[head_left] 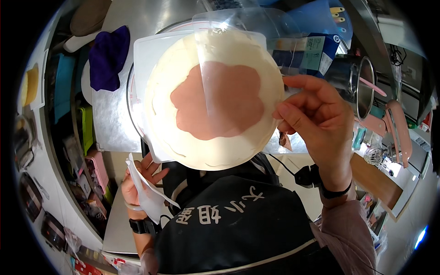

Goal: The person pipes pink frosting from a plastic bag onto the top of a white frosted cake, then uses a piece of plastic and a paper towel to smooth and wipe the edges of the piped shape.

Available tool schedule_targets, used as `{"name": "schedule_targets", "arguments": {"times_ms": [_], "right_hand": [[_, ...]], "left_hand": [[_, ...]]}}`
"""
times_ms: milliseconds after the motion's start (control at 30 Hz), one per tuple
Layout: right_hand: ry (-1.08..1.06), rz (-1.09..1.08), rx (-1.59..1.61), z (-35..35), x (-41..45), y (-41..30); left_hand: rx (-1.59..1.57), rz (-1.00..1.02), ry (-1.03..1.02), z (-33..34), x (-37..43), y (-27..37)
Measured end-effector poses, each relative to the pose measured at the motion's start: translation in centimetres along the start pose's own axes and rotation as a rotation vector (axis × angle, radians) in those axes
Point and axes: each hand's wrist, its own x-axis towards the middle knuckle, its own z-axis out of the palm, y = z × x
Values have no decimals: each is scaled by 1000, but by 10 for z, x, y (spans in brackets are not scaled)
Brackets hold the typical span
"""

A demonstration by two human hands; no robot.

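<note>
A round cake (216, 154) covered in cream-coloured frosting stands before me, with a flat pinkish-brown flower shape (189, 106) on top. Under it lies a white square board (144, 65), above a round turntable (132, 117). A clear plastic sheet (247, 20) overlaps the cake's upper right part; its straight left edge crosses the flower shape. My right hand (319, 113) is at the cake's right side, thumb and fingers pinched at what looks like the sheet's edge; the exact grip is hard to see. My left hand (137, 182) holds a white paper sheet (147, 194), below the board's lower left corner.
On the metal table (110, 120) lies a purple cloth (109, 58). Beyond my right hand are a blue box (321, 55), a steel container (366, 87) and a pink stand mixer (397, 134) with a whisk. Open shelves (80, 144) stand on the left.
</note>
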Motion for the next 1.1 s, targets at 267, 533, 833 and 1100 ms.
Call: {"name": "schedule_targets", "arguments": {"times_ms": [267,533,833,1100], "right_hand": [[59,37,39,-16,-7,3],[252,-140,144,-76,-57,-2],[-585,-337,286,44,-78,-4],[-268,-784,-29,91,-100,17]], "left_hand": [[97,58,59,-3,0,7],[130,280,208,4,-30,19],[35,334,-17,79,-75,7],[-67,506,-306,98,-108,-32]]}}
